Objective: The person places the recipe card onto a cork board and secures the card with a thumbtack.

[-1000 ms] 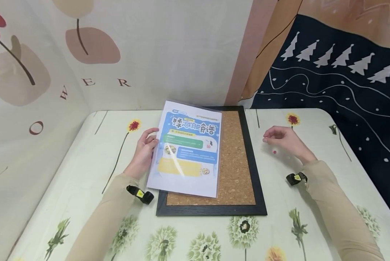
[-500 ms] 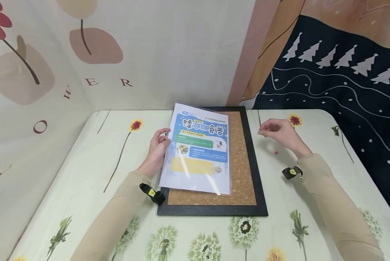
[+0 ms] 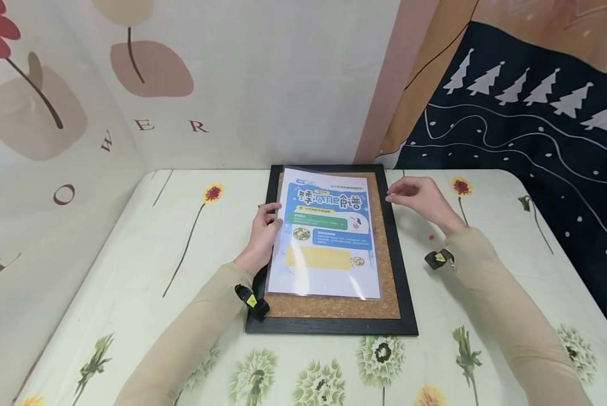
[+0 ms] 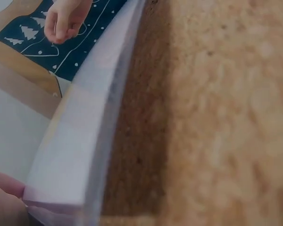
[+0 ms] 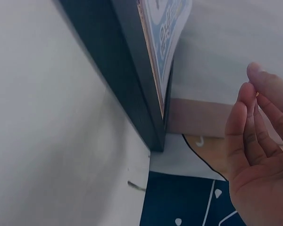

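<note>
A clear-covered printed sheet, blue with Chinese headings, lies over the black-framed corkboard. Its left edge is pinched between the thumb and fingers of my left hand. The left wrist view shows the sheet held up a little off the cork. Above the board's upper right side is my right hand, thumb and fingertips brought together. In the right wrist view a small orange speck shows between the fingertips of that right hand; most of it is hidden.
A tiny round red thing lies on the flower-print tablecloth, right of the board. Behind the table hangs a pale printed curtain, and a dark tree-print cloth hangs at the right.
My left hand has carried the sheet rightward, from overhanging the board's left side to lying within its frame. My right hand has moved left and away, toward the board's upper right edge.
</note>
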A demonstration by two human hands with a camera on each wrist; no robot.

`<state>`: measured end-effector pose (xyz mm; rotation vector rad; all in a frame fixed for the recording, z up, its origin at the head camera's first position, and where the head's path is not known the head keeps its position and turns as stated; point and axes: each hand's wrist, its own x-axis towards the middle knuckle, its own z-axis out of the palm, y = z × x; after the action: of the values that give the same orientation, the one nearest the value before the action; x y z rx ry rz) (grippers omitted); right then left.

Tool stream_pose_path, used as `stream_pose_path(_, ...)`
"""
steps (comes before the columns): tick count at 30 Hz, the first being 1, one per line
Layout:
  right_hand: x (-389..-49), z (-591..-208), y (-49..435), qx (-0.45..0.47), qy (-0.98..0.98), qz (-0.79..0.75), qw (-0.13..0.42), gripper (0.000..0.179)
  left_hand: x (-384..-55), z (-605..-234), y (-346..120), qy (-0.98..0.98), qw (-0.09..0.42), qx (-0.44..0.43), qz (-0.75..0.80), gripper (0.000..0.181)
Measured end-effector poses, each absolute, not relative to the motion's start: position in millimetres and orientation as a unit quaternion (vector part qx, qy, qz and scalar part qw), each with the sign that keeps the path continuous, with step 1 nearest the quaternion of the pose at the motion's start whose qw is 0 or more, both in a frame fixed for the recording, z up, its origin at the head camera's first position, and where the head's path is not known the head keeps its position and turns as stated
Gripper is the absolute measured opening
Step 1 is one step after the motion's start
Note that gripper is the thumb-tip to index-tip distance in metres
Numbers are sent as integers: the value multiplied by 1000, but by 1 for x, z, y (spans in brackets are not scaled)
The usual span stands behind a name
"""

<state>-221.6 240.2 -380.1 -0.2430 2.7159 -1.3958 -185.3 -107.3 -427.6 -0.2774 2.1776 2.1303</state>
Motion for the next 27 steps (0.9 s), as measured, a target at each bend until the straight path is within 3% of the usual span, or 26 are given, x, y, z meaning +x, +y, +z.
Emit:
stream_pose_path(20,-272,-377,205,-135,905,-398,65,25,-185,-422,-101,777,88,-110,613,37)
stream_pose_path(27,-280,-378,190,-138,900,-407,74,21,-184,-418,-111,843,111,-58,524,37)
